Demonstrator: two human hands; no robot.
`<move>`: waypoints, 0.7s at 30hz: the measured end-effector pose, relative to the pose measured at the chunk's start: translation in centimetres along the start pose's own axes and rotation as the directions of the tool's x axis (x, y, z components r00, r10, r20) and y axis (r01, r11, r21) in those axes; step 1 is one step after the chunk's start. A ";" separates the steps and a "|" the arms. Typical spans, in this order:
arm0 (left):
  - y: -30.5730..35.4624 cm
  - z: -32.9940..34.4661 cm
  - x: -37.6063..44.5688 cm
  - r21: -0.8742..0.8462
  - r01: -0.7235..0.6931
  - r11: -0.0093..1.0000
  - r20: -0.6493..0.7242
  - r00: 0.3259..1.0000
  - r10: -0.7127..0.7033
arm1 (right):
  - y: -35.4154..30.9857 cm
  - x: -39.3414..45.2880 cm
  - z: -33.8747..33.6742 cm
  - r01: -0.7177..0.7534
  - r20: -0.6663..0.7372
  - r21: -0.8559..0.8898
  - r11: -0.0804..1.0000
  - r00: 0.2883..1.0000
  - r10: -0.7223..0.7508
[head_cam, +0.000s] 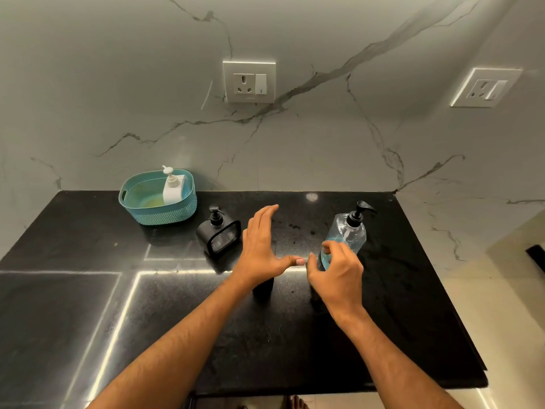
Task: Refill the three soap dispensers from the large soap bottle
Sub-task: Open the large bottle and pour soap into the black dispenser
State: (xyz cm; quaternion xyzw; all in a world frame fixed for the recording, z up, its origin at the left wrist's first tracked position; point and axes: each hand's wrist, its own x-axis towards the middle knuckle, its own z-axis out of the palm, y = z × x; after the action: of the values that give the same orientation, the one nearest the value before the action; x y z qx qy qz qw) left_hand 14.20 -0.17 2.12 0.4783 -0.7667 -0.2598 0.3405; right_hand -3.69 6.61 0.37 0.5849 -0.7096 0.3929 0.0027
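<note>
The large clear soap bottle point(349, 231) with blue liquid and a black pump stands at the right of the black counter point(88, 305). My right hand point(336, 274) hovers in front of its lower part, fingers loosely curled and holding nothing. My left hand point(261, 249) is open and flat with fingers spread, left of the bottle. Under that palm a dark upright shape point(263, 289) is mostly hidden. A black dispenser with a sponge holder point(219, 236) stands left of my left hand. A white dispenser point(172, 188) sits in a teal basket point(153, 215).
The marble wall behind carries two sockets point(249, 82) point(485, 87). The counter's right edge point(460, 320) drops to a pale floor. Small wet spots point(295, 227) mark the counter between my hands and the wall.
</note>
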 end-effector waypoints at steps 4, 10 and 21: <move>2.3 1.5 1.8 -0.063 -0.036 0.997 0.052 0.998 0.039 | -0.3 2.4 -2.5 -0.006 -0.149 0.102 0.995 0.989 0.021; 4.0 4.9 3.8 -0.126 -0.006 0.992 0.158 0.987 0.026 | 1.2 5.9 -4.5 -0.102 -0.249 0.254 0.962 0.954 0.167; 5.2 10.7 6.0 -0.163 0.079 0.983 0.252 0.967 -0.036 | 3.7 7.9 -4.1 -0.180 -0.148 0.288 0.940 0.962 0.229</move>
State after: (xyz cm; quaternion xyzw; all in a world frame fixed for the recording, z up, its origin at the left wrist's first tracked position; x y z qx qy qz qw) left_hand 1.22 -2.72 0.80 0.4330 -0.7638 -0.3925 0.2740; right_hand -11.10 2.43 4.83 0.4648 -0.7027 0.5359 -0.0549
